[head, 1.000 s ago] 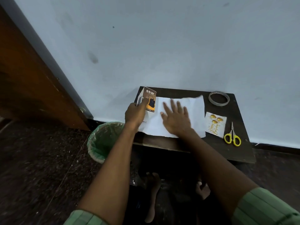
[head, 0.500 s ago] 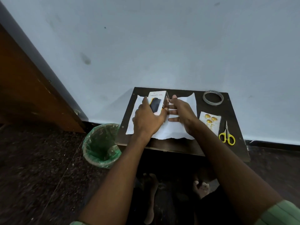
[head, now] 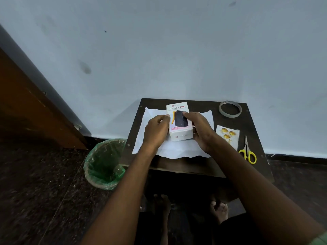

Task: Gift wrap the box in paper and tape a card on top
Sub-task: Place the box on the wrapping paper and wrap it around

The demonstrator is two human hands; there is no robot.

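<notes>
Box [head: 178, 121] on paper [head: 177, 149]; left hand [head: 156, 129], right hand [head: 200, 129] curled round its sides.

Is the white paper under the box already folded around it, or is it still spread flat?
Spread flat. The paper lies open on the table, its edges showing on all sides of the box; no flap is lifted.

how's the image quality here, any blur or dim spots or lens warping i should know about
Head view: dim and bluish overall. The box between the left hand and right hand is sharp enough to read its large print, on white paper that stays bright. The floor under the table is nearly black. The wide-angle lens bends the wall base, and the edges smear.
</notes>
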